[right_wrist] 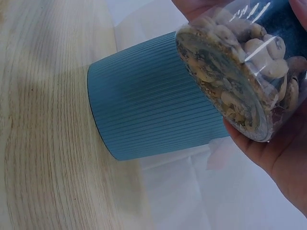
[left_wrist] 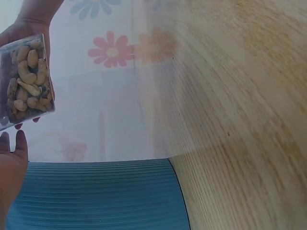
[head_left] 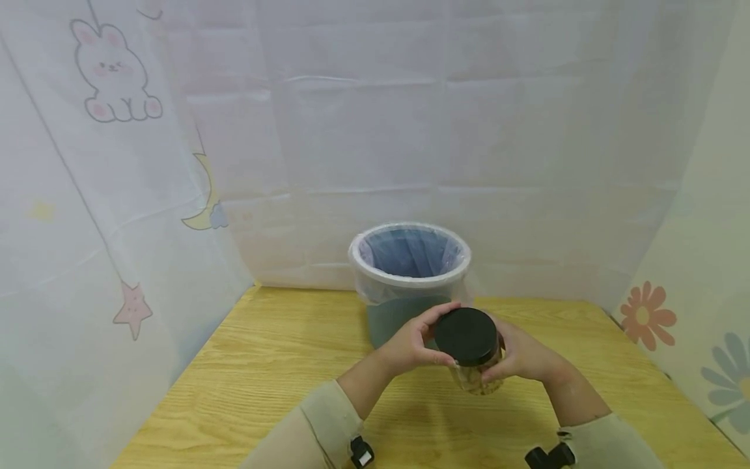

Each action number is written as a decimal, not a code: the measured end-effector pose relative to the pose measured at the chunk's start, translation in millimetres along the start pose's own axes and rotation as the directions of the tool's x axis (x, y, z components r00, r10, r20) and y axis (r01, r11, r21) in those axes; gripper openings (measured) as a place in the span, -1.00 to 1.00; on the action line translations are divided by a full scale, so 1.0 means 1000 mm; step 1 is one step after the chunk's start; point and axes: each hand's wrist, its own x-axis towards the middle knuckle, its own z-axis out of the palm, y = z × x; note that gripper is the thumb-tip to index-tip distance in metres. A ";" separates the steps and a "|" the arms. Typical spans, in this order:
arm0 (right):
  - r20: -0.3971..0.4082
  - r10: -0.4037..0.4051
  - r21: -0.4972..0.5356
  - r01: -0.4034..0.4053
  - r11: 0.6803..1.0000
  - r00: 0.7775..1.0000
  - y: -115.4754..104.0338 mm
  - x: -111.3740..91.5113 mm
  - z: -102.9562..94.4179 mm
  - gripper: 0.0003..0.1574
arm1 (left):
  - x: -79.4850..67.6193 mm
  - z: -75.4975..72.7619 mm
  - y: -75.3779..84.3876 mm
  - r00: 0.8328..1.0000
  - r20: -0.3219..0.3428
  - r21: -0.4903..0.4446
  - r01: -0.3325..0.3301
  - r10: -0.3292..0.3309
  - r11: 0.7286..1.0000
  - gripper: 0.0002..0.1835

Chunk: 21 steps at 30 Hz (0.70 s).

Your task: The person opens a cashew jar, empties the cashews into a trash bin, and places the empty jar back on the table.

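A clear plastic jar of cashew nuts (head_left: 479, 378) with a black screw lid (head_left: 467, 335) is held up above the table, lid upward and slightly tilted. My left hand (head_left: 410, 342) curves round its left side, thumb and fingers at the lid's edge. From the other side my right hand (head_left: 524, 355) grips the jar, thumb across the front of the clear wall. Seen from below in the right wrist view, the jar's bottom (right_wrist: 223, 84) shows nuts and crumbs. In the left wrist view, cashews (left_wrist: 29, 76) show through the wall, with fingertips just under it.
Directly behind the jar stands a blue-green ribbed bin (right_wrist: 148, 98) with a white rim (head_left: 410, 282) and a clear liner bag. It sits on the wood-grain table (head_left: 281, 352) near the back edge. Patterned white sheets (head_left: 351, 143) hang behind and at both sides.
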 end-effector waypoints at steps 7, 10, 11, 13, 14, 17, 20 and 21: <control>-0.001 0.081 0.033 -0.081 0.996 0.997 0.004 -0.002 0.001 0.15 | -0.001 0.004 0.009 0.998 -0.049 0.055 0.042 -0.040 0.998 -0.13; -0.018 0.097 0.000 -0.097 0.995 0.995 0.004 -0.002 0.001 0.16 | -0.001 0.007 0.019 0.996 -0.074 0.079 0.054 -0.048 0.995 -0.14; -0.024 0.098 -0.009 -0.099 0.995 0.995 0.004 -0.002 0.000 0.15 | -0.002 0.008 0.023 0.995 -0.083 0.083 0.060 -0.053 0.995 -0.14; -0.038 0.100 -0.029 -0.101 0.994 0.994 0.003 -0.002 0.000 0.15 | -0.001 0.010 0.027 0.992 -0.106 0.091 0.074 -0.064 0.993 -0.14; -0.048 0.109 -0.037 -0.111 0.993 0.993 0.002 -0.001 0.001 0.15 | -0.001 0.011 0.027 0.991 -0.117 0.092 0.083 -0.072 0.992 -0.14; -0.071 0.121 -0.057 -0.125 0.991 0.990 -0.001 -0.001 0.001 0.13 | 0.000 0.013 0.021 0.985 -0.160 0.114 0.089 -0.071 0.989 -0.13; -0.099 0.138 -0.075 -0.146 0.986 0.985 -0.003 -0.001 0.001 0.14 | 0.002 0.015 0.012 0.975 -0.212 0.150 0.095 -0.061 0.984 -0.11; -0.108 0.142 -0.080 -0.151 0.985 0.984 -0.004 -0.001 0.001 0.14 | 0.003 0.016 0.010 0.972 -0.230 0.170 0.093 -0.052 0.981 -0.12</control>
